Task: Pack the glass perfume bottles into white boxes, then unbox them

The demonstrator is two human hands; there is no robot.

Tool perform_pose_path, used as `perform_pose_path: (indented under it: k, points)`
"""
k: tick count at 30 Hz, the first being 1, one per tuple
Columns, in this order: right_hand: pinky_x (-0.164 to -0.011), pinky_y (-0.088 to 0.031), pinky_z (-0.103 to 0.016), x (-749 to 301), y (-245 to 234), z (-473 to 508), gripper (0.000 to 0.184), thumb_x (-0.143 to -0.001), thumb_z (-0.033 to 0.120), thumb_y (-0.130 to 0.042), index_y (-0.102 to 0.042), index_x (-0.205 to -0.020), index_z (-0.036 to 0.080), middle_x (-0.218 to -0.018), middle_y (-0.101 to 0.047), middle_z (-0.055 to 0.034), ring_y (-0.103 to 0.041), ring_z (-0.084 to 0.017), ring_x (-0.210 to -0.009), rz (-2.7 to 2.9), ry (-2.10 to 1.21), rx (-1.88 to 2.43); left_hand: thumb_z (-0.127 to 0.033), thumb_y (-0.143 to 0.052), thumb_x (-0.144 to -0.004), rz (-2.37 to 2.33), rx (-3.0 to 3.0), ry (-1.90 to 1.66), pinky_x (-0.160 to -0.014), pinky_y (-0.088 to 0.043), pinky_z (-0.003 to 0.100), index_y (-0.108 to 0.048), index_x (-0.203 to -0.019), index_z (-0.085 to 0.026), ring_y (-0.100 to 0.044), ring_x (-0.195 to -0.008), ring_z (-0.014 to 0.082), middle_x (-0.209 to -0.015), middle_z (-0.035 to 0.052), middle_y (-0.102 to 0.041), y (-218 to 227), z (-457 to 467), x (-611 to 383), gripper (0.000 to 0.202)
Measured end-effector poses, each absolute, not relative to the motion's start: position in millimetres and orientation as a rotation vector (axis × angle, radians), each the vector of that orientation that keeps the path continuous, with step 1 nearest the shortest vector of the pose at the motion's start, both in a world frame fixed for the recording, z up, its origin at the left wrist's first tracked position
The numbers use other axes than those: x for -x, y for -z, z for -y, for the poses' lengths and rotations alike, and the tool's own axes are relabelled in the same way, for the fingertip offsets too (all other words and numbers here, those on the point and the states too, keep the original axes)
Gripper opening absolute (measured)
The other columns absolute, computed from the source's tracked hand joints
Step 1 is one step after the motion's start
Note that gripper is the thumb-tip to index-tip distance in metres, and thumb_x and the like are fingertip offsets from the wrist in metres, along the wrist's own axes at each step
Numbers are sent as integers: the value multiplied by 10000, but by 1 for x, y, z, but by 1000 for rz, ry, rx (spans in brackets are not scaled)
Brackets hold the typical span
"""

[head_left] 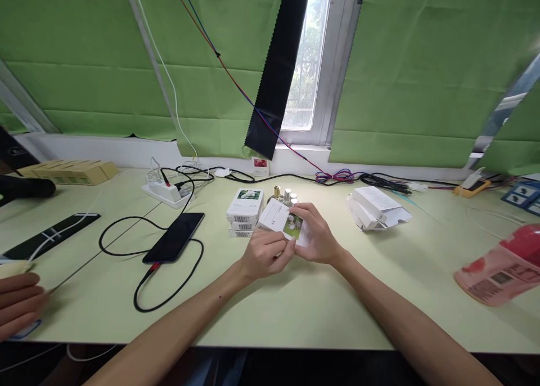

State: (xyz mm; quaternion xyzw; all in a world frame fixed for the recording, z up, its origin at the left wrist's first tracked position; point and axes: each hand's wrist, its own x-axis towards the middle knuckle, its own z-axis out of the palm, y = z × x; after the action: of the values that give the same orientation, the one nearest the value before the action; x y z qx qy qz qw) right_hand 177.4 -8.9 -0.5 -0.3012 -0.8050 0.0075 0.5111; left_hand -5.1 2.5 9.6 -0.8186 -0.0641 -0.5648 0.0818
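Both my hands hold a small white box (282,220) with a flower picture on its face, just above the pale green table (295,301). My left hand (265,255) pinches the box's near edge from below. My right hand (317,235) wraps its right end, fingers curled over the top. Just left of them lies a stack of three matching white boxes (245,211) with barcodes. Behind the held box stand several small bottles with metal caps (285,194).
A black phone (174,237) on a charging cable lies left of the stack, with a white power strip (166,192) behind it. Flat white box blanks (375,207) lie at right, a pink bottle (502,270) at far right. Another person's hand (19,303) rests at the left edge.
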Motion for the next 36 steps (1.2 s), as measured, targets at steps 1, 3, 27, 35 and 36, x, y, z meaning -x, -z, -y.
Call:
perform_pose_path:
  k: [1, 3, 27, 35, 36]
  points:
    - [-968, -547, -475, -178, 0, 9, 625, -788, 264, -712, -467, -1362, 243, -1243, -537, -139, -570, -296, -1175, 1950, -29, 724, -52, -592, -883, 198, 2444, 1681, -438, -206, 285, -417, -540, -180, -329, -411, 64, -459, -65, -459, -9, -3, 5, 406]
    - [-973, -541, -465, -179, 0, 9, 626, -784, 253, -712, -471, -1362, 241, -1240, -545, -135, -577, -288, -1163, 1981, -63, 724, -53, -591, -882, 216, 2442, 1662, -437, -204, 292, -411, -535, -182, -317, -408, 67, -452, -68, -439, -9, -3, 5, 412]
    - [-831, -563, -385, -185, 6, 4, 404, -893, 227, -636, -572, -1292, 235, -1011, -630, -68, -630, -212, -895, 2046, -213, 902, -55, -574, -904, 255, 2533, 1594, -437, -222, 291, -436, -565, -185, -338, -436, 72, -478, -66, -435, -6, -6, 6, 389]
    - [-908, -558, -444, -186, 13, -4, 441, -937, 233, -623, -599, -1376, 275, -1091, -461, -95, -543, -244, -1017, 1944, -17, 1171, -77, -564, -911, 314, 2587, 1521, -440, -222, 296, -430, -537, -183, -319, -425, 80, -462, -59, -426, -5, -7, 7, 411]
    - [-923, -556, -459, -186, 15, -5, 448, -938, 235, -624, -597, -1382, 284, -1110, -451, -101, -532, -256, -1054, 1957, -18, 1199, -81, -560, -915, 320, 2600, 1503, -442, -223, 294, -435, -536, -182, -320, -426, 80, -463, -58, -426, -5, -7, 7, 411]
